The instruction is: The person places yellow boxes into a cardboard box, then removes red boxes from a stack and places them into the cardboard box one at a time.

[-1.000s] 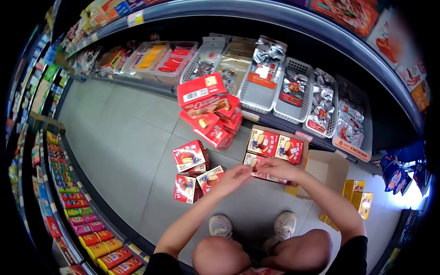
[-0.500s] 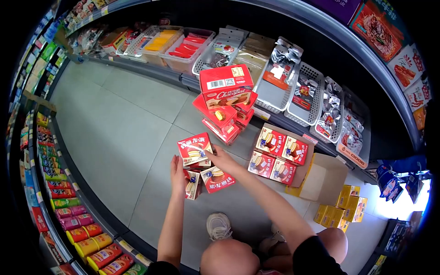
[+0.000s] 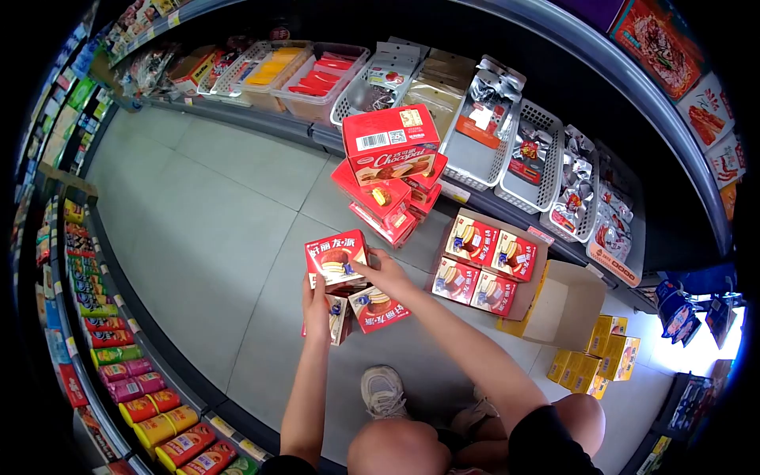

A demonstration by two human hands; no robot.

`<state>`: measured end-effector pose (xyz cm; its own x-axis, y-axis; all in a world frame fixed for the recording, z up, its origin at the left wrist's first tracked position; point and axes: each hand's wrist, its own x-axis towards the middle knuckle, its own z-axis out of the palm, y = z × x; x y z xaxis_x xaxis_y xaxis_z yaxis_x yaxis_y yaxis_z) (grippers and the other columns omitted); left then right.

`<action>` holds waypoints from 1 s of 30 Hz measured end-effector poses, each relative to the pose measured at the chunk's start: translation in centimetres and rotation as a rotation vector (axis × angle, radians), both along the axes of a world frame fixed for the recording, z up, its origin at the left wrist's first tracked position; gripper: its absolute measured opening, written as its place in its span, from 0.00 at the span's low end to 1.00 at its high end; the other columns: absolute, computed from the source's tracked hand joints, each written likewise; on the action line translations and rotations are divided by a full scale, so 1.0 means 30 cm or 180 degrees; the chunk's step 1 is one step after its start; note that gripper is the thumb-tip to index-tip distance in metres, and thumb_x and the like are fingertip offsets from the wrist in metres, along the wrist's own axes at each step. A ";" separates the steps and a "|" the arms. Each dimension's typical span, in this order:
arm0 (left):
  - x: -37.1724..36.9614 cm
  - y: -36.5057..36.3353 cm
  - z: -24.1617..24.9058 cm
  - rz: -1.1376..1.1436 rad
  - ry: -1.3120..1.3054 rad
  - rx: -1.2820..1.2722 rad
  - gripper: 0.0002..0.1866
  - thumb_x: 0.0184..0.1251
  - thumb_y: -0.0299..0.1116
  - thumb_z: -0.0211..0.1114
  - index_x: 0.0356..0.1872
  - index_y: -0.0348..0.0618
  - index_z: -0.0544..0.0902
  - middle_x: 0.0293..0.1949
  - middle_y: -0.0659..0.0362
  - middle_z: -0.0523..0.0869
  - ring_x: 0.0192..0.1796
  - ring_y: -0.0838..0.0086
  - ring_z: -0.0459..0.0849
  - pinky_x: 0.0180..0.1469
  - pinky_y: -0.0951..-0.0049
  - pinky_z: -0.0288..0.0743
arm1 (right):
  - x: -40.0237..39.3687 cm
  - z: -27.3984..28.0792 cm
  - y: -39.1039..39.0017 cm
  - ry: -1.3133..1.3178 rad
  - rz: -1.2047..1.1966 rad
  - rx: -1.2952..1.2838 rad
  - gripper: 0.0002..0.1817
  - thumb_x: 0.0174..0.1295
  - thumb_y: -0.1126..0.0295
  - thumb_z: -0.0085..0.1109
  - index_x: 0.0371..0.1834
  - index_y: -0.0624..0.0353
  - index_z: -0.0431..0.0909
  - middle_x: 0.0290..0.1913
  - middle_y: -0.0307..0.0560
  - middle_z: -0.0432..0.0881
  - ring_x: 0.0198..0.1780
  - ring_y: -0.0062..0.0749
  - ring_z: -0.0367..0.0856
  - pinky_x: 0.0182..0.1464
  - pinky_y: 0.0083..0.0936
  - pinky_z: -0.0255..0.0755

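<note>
Between my hands is a red and cream snack pie box [image 3: 332, 252] with Chinese lettering, tilted toward me. My left hand [image 3: 316, 305] is closed against its lower left side. At its right edge, my right hand [image 3: 385, 275] has the thumb over the front; the other fingers are partly hidden. Just below it, more pie boxes [image 3: 378, 309] of the same kind stand in a small pile, partly covered by my left hand and the held box. Beyond my hands rises a stack of red Chocopai boxes [image 3: 391, 142].
An open carton [image 3: 564, 305] at the right holds several red and cream boxes. Yellow boxes [image 3: 582, 370] stand on the floor beside it. Shelf baskets [image 3: 473, 150] of packets line the far side. Snack canisters [image 3: 165, 425] fill the left shelf. My shoe [image 3: 383, 390] is near the pile.
The held box has turned its front more toward me and sits slightly higher. My left hand has closed in on its lower left side. The view has shifted slightly.
</note>
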<state>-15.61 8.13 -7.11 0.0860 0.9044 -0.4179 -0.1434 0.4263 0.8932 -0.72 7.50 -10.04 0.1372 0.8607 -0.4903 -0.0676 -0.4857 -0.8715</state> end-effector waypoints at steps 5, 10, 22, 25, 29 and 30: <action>-0.008 -0.044 0.108 -0.0012 -0.0066 0.0101 0.23 0.62 0.37 0.49 0.57 0.42 0.59 0.50 0.57 0.70 0.50 0.74 0.70 0.45 0.74 0.67 | 0.072 0.142 -0.069 0.0643 0.0338 0.0107 0.44 0.43 0.55 0.64 0.60 0.64 0.51 0.50 0.55 0.70 0.47 0.33 0.73 0.48 0.23 0.66; 0.014 -0.067 0.202 -0.0685 -0.0871 0.0381 0.36 0.57 0.31 0.56 0.63 0.45 0.46 0.59 0.52 0.58 0.59 0.69 0.62 0.54 0.69 0.65 | 0.217 0.306 -0.170 0.0643 0.0902 -0.0439 0.52 0.41 0.45 0.60 0.63 0.59 0.42 0.44 0.58 0.72 0.39 0.32 0.77 0.43 0.24 0.70; 0.288 -0.082 0.379 -0.3118 0.1175 0.3143 0.41 0.35 0.30 0.72 0.54 0.42 0.59 0.56 0.48 0.63 0.61 0.60 0.60 0.59 0.64 0.56 | 0.516 0.487 -0.401 0.1351 0.0653 -0.0783 0.37 0.48 0.34 0.41 0.41 0.60 0.69 0.26 0.47 0.74 0.25 0.26 0.76 0.34 0.21 0.74; 0.341 -0.105 0.380 -0.2930 0.0352 0.1369 0.39 0.40 0.30 0.71 0.54 0.39 0.58 0.54 0.51 0.66 0.58 0.67 0.65 0.58 0.69 0.59 | 0.563 0.481 -0.436 0.1223 0.0648 -0.0779 0.47 0.42 0.25 0.28 0.37 0.64 0.69 0.24 0.51 0.75 0.24 0.29 0.77 0.32 0.23 0.75; 0.391 -0.111 0.360 -0.2463 -0.0315 0.0525 0.37 0.52 0.36 0.64 0.59 0.37 0.53 0.53 0.53 0.67 0.56 0.72 0.66 0.57 0.72 0.60 | 0.576 0.478 -0.461 0.0967 0.0607 -0.0856 0.51 0.41 0.24 0.28 0.35 0.72 0.67 0.22 0.54 0.75 0.21 0.30 0.77 0.28 0.22 0.75; 0.400 -0.111 0.353 -0.2487 -0.0298 0.0556 0.37 0.54 0.37 0.62 0.60 0.37 0.51 0.53 0.52 0.67 0.56 0.72 0.66 0.56 0.72 0.60 | 0.580 0.476 -0.469 0.1048 0.0601 -0.0837 0.52 0.41 0.24 0.29 0.35 0.74 0.67 0.22 0.54 0.75 0.21 0.30 0.77 0.28 0.23 0.75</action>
